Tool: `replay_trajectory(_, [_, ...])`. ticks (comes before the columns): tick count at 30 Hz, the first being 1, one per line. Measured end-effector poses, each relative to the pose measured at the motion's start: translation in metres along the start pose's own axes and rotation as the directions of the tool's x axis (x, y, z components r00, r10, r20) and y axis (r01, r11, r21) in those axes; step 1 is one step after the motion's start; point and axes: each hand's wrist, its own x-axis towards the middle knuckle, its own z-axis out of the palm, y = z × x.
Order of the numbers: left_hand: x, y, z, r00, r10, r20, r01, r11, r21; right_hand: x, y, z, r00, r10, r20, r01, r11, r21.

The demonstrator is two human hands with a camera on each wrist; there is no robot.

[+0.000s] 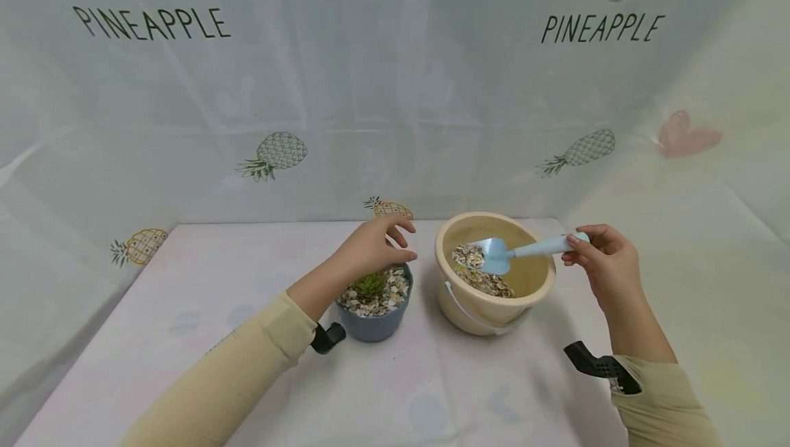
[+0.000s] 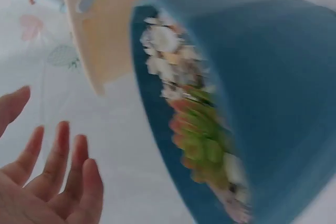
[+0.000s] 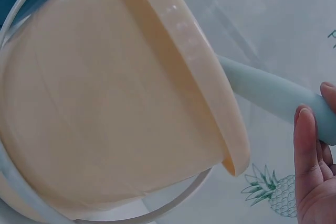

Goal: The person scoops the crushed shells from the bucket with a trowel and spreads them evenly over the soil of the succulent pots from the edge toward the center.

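My right hand (image 1: 607, 262) pinches the handle end of a light-blue toy shovel (image 1: 496, 256), whose scoop carries small pebbles above a cream bucket (image 1: 444, 255). More pebbles (image 1: 487, 283) lie inside the bucket. In the right wrist view the blue handle (image 3: 273, 90) sticks out past the bucket's rim, and the scoop is hidden. My left hand (image 1: 376, 238) hovers over a blue-grey pot (image 1: 373, 328), fingers apart and holding nothing. A green succulent (image 1: 370, 285) with reddish leaf tips, clearest in the left wrist view, grows among pale stones (image 2: 165, 40) in that pot.
The pot and the bucket stand side by side on a pale patterned cloth (image 1: 296, 392). A white bucket handle (image 1: 472, 317) hangs down the bucket's front. Behind the table rises a curtain (image 1: 395, 90) printed with pineapples.
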Motion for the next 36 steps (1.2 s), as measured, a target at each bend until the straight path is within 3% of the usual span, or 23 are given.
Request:
replay_trajectory(4, [-0.011, -0.017, -0.007, 0.998, 0.005, -0.058, -0.009, 0.998, -0.062, 0.000, 0.000, 0.003, 0.999, -0.026, -0.019, 0.026, 0.999, -0.020])
replay_trajectory(8, [-0.018, -0.038, -0.016, 0.995, 0.009, -0.095, -0.017, 0.997, -0.075, 0.000, -0.001, 0.010, 0.999, -0.041, -0.029, 0.042, 0.999, 0.032])
replay_trajectory(13, [-0.025, -0.069, -0.024, 0.995, 0.016, -0.103, -0.022, 0.998, -0.058, 0.000, -0.003, 0.027, 0.998, -0.067, -0.023, 0.069, 0.992, 0.108])
replay_trajectory(19, [-0.028, -0.097, -0.033, 0.995, 0.000, -0.097, -0.002, 1.000, -0.022, 0.003, -0.001, 0.055, 0.997, -0.079, 0.022, 0.077, 0.993, 0.091])
replay_trajectory(23, [-0.026, -0.111, -0.040, 0.999, 0.022, -0.027, -0.022, 1.000, 0.014, 0.002, 0.003, 0.073, 0.996, -0.056, 0.074, 0.052, 0.997, 0.058])
replay_trajectory(28, [-0.022, -0.128, -0.049, 0.989, 0.068, 0.135, -0.070, 0.997, 0.013, 0.003, 0.011, 0.094, 0.991, -0.014, 0.132, 0.012, 1.000, 0.021])
replay_trajectory(33, [-0.018, -0.139, -0.054, 0.950, 0.111, 0.292, -0.096, 0.993, -0.063, 0.002, 0.020, 0.113, 0.986, 0.026, 0.164, -0.023, 0.999, -0.022])
replay_trajectory(36, [-0.014, -0.142, -0.054, 0.912, 0.168, 0.375, -0.134, 0.984, -0.115, 0.001, 0.024, 0.122, 0.984, 0.053, 0.171, -0.048, 0.998, -0.031])
